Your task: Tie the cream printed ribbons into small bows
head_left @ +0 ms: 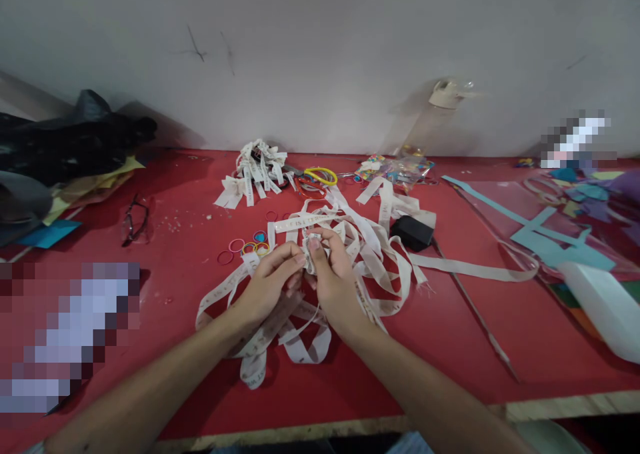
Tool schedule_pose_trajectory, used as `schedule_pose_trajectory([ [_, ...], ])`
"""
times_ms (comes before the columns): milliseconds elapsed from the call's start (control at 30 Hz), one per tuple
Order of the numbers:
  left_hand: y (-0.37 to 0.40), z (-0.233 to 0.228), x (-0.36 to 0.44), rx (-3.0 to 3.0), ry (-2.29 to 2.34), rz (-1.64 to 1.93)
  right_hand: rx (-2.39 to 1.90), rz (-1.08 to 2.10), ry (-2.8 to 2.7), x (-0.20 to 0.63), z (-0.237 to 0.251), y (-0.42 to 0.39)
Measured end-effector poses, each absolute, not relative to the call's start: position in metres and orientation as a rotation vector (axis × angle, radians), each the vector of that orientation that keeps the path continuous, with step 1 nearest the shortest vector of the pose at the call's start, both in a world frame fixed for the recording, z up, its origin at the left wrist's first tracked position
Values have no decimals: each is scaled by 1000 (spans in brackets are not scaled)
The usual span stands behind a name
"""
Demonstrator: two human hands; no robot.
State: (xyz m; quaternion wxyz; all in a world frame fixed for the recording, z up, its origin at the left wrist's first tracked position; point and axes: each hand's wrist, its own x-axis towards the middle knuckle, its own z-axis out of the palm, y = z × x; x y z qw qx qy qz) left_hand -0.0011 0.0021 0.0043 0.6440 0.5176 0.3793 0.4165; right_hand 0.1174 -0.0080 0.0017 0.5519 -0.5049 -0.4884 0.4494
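Observation:
My left hand (275,277) and my right hand (333,271) meet over a tangle of ribbon. Between their fingertips is a bunched piece of printed white ribbon (311,253); both hands pinch it. Long loops of the same printed ribbon (305,222) spread around and under the hands on the red table. Left of the hands lie several coloured hair ties (249,247). Behind them, a pile of short knotted ribbon pieces (260,167) sits near the wall. The lower fingers of both hands are partly hidden.
Scissors with yellow handles (321,175) lie behind the ribbon. A black block (413,233) and a thin rod (475,307) are to the right, with blue paper strips (565,241) beyond. Eyeglasses (135,221) and a black bag (75,137) are left. A bottle (435,117) stands by the wall.

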Motion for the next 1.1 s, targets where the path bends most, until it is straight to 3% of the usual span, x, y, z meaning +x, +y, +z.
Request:
schedule_pose_trajectory([
  [167,2,2,1,1201,909,932,-1206,1096,-1120,119,1,-7],
  [467,3,3,2,1392,1060,957,-1241,842,-1288,120,3,-7],
  [1100,2,1,1,1135,828,952,-1165,972,-1254,121,8,-8],
])
